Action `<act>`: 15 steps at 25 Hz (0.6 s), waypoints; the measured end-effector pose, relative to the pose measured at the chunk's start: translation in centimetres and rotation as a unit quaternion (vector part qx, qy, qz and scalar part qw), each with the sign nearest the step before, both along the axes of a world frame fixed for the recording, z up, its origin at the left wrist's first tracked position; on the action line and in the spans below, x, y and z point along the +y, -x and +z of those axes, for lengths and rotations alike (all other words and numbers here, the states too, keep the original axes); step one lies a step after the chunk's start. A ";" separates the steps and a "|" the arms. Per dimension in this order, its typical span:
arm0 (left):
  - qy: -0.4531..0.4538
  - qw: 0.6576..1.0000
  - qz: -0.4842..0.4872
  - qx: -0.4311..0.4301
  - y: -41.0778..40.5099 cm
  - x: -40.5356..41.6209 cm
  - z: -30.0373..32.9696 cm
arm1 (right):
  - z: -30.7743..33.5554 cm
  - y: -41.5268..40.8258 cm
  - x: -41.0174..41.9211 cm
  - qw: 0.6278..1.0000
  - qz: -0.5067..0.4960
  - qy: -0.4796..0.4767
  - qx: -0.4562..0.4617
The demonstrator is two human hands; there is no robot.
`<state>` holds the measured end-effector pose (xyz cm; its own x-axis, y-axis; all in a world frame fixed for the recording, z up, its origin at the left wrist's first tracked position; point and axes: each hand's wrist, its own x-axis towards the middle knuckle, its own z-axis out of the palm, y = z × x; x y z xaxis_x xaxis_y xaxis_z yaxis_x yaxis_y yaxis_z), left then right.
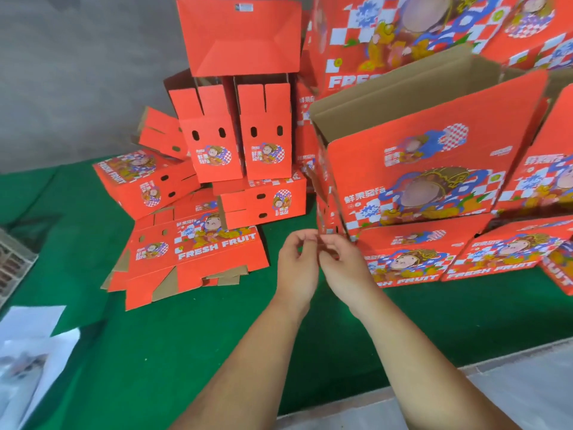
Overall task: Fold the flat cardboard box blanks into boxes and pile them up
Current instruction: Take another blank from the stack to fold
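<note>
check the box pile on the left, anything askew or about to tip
Yes. One small folded box leans tilted against the upright boxes, and another lies at an angle below it. The rest looks fine.

"FRESH FRUIT" on flat box blank (198, 252)

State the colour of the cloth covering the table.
Dark green cloth, seen best in the head view.

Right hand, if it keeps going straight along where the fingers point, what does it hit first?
Probably the lower left corner of the open-topped box: the right hand points up and away with its fingertips already close to that corner. Depth is unclear, so whether they touch can't be told.
</note>
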<state>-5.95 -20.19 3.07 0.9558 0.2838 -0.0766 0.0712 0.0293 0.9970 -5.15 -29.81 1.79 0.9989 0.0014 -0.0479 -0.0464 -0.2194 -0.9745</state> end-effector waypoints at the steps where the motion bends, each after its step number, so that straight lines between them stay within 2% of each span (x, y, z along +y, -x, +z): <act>1: 0.002 1.000 0.010 0.011 -0.1 1.2 -0.4 | -0.2 -0.3 1.1 1.000 0.011 0.007 0.007; 10: 0.050 0.989 0.091 0.106 -1.4 15.4 -5.8 | -3.8 -3.6 15.1 0.987 0.117 0.047 0.096; 15: 0.015 0.983 0.099 0.152 -4.6 25.2 -9.0 | -8.3 -7.1 24.0 0.973 0.116 0.098 0.175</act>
<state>-1.32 4.97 -5.98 0.8134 0.4559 -0.3613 0.3559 0.1013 0.9290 2.00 -5.86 -6.47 0.8948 0.1817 -0.4077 -0.2953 -0.4440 -0.8460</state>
